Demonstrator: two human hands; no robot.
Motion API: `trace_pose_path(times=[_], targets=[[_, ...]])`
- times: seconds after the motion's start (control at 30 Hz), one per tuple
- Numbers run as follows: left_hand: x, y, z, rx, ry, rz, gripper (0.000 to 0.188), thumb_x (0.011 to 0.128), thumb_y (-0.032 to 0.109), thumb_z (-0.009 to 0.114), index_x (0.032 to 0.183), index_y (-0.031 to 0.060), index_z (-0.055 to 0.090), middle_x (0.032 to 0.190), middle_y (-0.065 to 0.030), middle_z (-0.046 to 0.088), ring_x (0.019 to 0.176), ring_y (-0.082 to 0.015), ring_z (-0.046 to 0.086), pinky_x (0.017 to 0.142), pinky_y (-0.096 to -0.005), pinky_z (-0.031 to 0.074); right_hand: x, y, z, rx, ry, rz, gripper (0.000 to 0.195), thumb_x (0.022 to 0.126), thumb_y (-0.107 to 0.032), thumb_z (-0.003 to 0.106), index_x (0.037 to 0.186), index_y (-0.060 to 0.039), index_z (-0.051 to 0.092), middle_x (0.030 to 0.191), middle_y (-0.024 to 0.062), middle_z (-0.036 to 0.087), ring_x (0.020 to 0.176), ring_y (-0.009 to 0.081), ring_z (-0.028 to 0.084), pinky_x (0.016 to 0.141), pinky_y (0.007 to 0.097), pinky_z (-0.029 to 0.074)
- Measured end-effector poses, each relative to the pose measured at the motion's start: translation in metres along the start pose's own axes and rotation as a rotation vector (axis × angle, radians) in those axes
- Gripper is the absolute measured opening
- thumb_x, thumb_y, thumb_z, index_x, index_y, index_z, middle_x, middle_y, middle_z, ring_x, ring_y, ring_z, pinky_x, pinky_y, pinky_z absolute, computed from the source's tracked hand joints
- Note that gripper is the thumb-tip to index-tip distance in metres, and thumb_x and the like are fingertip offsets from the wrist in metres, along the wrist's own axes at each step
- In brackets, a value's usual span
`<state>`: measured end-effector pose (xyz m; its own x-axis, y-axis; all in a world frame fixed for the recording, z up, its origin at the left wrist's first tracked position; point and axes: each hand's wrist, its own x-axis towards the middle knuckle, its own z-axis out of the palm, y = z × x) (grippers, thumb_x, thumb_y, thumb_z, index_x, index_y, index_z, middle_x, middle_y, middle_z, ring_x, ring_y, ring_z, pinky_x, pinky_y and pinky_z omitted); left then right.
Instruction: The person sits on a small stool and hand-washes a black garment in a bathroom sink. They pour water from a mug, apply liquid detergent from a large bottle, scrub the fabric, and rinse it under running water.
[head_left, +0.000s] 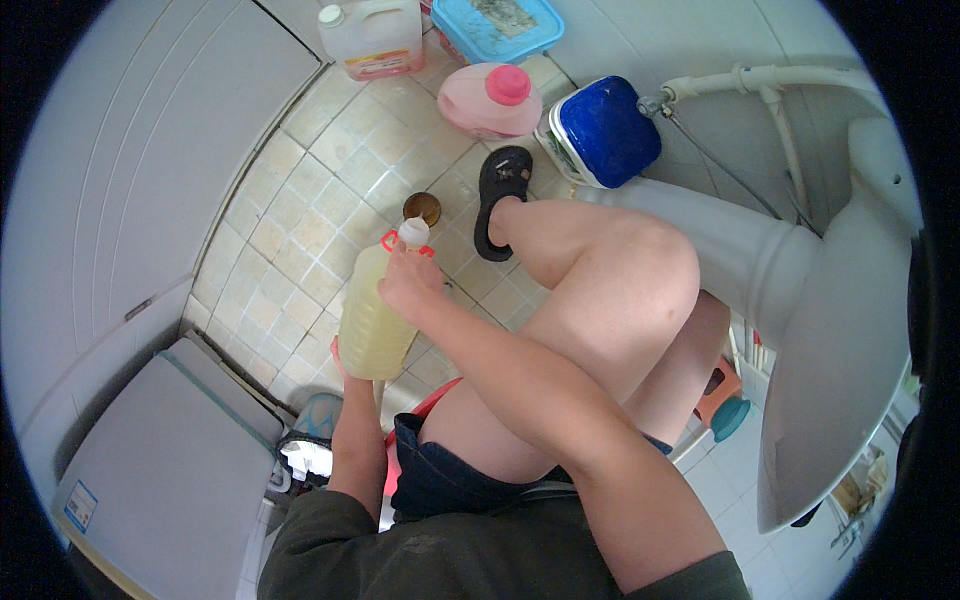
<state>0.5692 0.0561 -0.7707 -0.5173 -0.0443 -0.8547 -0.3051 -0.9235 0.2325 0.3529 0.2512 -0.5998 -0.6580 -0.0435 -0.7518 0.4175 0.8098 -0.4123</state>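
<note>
A large clear plastic jug (373, 319) of pale yellow liquid is tilted, with its mouth towards a round brown floor drain (421, 204). My right hand (412, 281) grips it near the neck, beside the red carrying handle (388, 240). My left hand (339, 357) supports the base from the far left side, and most of its fingers are hidden behind the jug. The white neck (414, 231) overlaps the near edge of the drain in this view. Whether liquid is flowing out is hard to make out.
A pink bottle (480, 105), a clear jug (375, 45), a blue-lidded box (495, 30) and a blue-lidded bucket (611, 131) line the wall. A pedestal basin (832, 322) stands right; a white appliance (180, 465) stands left. My foot wears a black clog (499, 195).
</note>
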Motion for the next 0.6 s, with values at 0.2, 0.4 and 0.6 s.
trace_pose_path(times=[0.2,0.4,0.6], targets=[[0.021,-0.002,-0.018,-0.033,-0.035,0.004,0.051,0.091,0.046,0.032,0.119,0.0108,0.055,0.121,-0.0081,0.058,0.111,-0.0288,0.054,0.096,-0.0446,0.041,-0.008,-0.012,-0.015,0.079,-0.006,0.026,0.051,0.071,-0.019,0.064,0.113,0.004,0.047,0.09,0.0219,0.065,0.085,0.0356,0.065,0.073,0.0451,0.053],[0.024,-0.007,-0.003,-0.052,-0.123,-0.03,0.053,0.09,0.047,0.029,0.118,0.0107,0.056,0.121,-0.0092,0.058,0.111,-0.0301,0.053,0.096,-0.0459,0.04,-0.019,-0.018,-0.023,0.121,-0.01,0.014,0.051,0.07,-0.019,0.064,0.112,0.0057,0.047,0.09,0.0236,0.064,0.086,0.0369,0.064,0.074,0.0469,0.052],[0.022,-0.003,-0.003,-0.03,-0.114,-0.029,0.054,0.09,0.046,0.03,0.121,0.0096,0.055,0.121,-0.0093,0.059,0.111,-0.0303,0.054,0.096,-0.0455,0.042,-0.002,-0.002,-0.009,0.081,0.052,0.015,0.053,0.071,-0.019,0.064,0.114,0.0051,0.046,0.091,0.0223,0.064,0.086,0.0361,0.064,0.074,0.0456,0.052]])
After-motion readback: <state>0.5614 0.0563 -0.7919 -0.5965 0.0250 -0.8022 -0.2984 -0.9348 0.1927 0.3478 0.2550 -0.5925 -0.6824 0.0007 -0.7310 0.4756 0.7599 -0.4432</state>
